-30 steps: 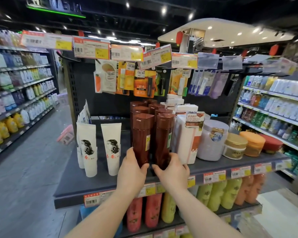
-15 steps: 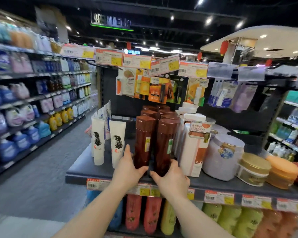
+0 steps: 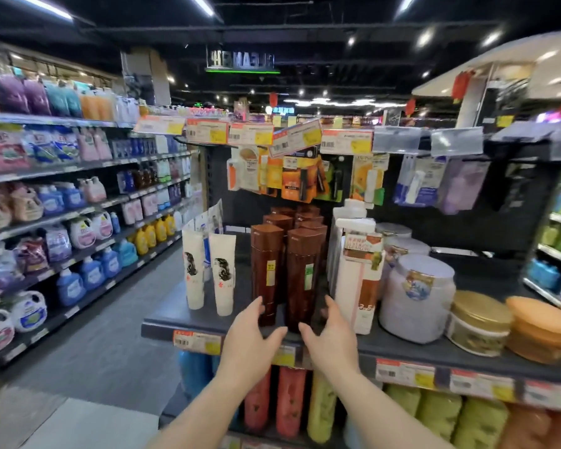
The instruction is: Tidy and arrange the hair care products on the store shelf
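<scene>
A: Hands?
B: Left hand point(image 3: 251, 338) and right hand point(image 3: 332, 338) spread, gripping nothing, flanking the two front brown bottles point(image 3: 287, 273) at the shelf point(image 3: 412, 350) edge.
A: Progress?
B: Brown rows look straight; farther left, the white tubes point(image 3: 209, 270) seem loosely spaced.

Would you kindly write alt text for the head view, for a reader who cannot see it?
Two bare hands, left hand and right hand, reach open toward two tall brown bottles at the front of a dark store shelf. White tubes stand to their left; white boxes and jars to their right.
</scene>
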The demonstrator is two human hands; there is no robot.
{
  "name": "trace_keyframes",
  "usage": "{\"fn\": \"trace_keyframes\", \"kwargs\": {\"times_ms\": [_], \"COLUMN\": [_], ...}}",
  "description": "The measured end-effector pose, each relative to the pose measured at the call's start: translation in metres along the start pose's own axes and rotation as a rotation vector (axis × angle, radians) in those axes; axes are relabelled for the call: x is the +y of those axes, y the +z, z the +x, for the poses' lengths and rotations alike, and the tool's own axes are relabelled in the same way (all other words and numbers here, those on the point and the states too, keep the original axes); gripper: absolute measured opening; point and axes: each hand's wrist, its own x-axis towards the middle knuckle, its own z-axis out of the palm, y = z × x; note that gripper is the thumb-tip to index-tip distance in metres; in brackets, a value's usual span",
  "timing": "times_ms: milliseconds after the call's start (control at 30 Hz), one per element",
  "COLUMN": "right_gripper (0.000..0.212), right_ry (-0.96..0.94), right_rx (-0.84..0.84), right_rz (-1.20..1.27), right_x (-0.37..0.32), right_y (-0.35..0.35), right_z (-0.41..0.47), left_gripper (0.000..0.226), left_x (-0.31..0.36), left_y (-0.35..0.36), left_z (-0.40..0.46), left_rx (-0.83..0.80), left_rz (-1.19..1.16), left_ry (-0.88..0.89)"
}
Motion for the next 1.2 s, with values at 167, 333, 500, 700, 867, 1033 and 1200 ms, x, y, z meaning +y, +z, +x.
{"fn": "trace_keyframes", "kwargs": {"times_ms": [167,333,500,700,867,1033,1200], "right_gripper": [0.054,0.041,0.038,0.053,0.036,0.040,0.051], "right_ry": [0.044,0.075,0.106,0.131,0.144,0.143,0.129], "right_rx": [0.101,0.205,0.268,0.109,-0.032,-0.035,-0.082], "right_rz": [-0.071,-0.118,-0.134,-0.288,-0.255,-0.255,-0.237], "right_x": [0.021,0.034,0.045,0.045,0.044,0.046,0.044], "right_y": [-0.028,-0.044,-0.059,-0.065,-0.057,-0.060,-0.066], "right_z": [-0.003,-0.010,-0.014,0.003,0.015,0.016,0.017], "left_gripper": [0.066,0.060,0.063,0.078,0.055,0.045,0.064], "left_x": [0.009,0.016,0.033,0.059,0.057,0.053,0.062], "left_y": [0.020,0.043,0.068,0.097,0.102,0.102,0.103], "left_z": [0.002,0.001,-0.003,0.016,0.028,0.020,0.037], "left_rx": [-0.013,-0.092,-0.217,-0.286,-0.342,-0.329,-0.331], "left_rz": [-0.077,-0.104,-0.114,-0.144,-0.143,-0.157,-0.127], "left_ry": [0.015,0.053,0.103,0.055,-0.012,0.018,-0.078]}}
